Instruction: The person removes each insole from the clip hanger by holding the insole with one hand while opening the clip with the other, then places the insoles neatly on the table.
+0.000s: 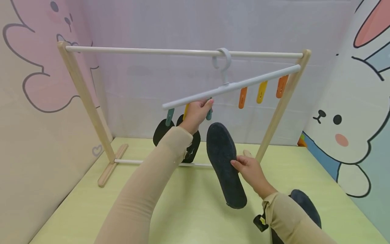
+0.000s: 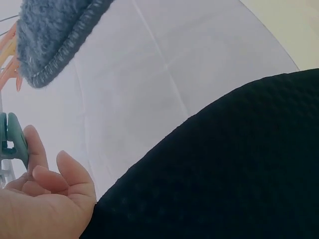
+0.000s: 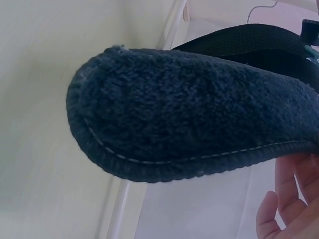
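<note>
My right hand (image 1: 251,173) pinches the edge of a fuzzy dark blue insole (image 1: 221,152), held upright below the hanger; in the right wrist view its stitched rim and pile (image 3: 189,109) show. My left hand (image 1: 196,113) is under the low left side of the tilted white clip hanger (image 1: 243,83). Its fingers are at a green clip (image 1: 209,115), and seem to pinch it; the left wrist view shows a fingertip against that clip (image 2: 17,139). Black insoles (image 1: 163,133) hang at the left from a green clip (image 1: 169,117) and a yellow clip (image 1: 185,111), partly behind my left arm.
A wood-and-white rack (image 1: 137,51) carries the hanger. Orange clips (image 1: 242,98) and a yellow clip (image 1: 261,92) hang on its raised right side. Another dark insole (image 1: 306,206) lies on the light table (image 1: 189,220), partly under my right sleeve. Walls stand close on both sides.
</note>
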Action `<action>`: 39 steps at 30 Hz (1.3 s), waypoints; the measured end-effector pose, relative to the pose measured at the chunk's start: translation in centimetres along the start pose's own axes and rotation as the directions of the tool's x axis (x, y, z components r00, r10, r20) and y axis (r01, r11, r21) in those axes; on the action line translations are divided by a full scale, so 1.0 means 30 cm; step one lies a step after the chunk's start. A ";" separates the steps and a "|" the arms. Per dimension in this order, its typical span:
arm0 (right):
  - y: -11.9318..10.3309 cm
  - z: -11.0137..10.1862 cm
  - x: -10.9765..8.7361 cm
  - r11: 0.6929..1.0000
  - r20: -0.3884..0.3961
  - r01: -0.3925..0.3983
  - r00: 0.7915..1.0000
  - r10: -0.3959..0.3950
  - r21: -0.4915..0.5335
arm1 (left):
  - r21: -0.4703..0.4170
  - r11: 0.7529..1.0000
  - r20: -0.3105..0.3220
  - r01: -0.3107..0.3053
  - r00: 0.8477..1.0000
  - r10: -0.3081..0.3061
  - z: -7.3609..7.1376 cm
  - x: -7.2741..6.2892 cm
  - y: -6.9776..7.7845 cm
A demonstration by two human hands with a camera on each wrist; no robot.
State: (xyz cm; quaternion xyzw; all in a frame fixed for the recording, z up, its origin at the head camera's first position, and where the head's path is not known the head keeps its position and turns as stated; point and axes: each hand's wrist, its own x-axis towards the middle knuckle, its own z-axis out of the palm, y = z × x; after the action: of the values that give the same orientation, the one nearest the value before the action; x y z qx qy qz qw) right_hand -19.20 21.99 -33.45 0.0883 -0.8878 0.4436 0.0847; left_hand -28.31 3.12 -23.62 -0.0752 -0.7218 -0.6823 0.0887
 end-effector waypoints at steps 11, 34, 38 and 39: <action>0.015 -0.020 -0.007 1.000 -0.003 -0.031 1.000 0.031 0.005 | -0.002 1.000 -0.009 -0.008 1.000 0.008 -0.001 -0.002 0.008; 0.145 -0.082 -0.051 0.991 0.002 -0.056 0.998 0.056 -0.124 | 0.011 1.000 0.017 -0.004 1.000 0.004 0.003 -0.012 -0.001; 0.153 -0.105 -0.055 0.990 0.006 -0.066 0.998 0.067 -0.128 | 0.007 1.000 0.021 -0.030 0.999 0.030 0.003 -0.012 0.002; 0.157 -0.110 -0.056 0.989 0.006 -0.074 0.997 0.075 -0.128 | 0.008 0.999 0.023 -0.034 0.999 0.033 0.003 -0.012 0.003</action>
State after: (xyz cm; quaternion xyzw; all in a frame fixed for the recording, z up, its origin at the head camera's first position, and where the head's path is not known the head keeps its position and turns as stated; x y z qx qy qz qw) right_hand -18.42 27.56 -35.51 0.0519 -0.9175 0.3884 0.0685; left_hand -27.94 3.21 -23.61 -0.0948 -0.7243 -0.6767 0.0921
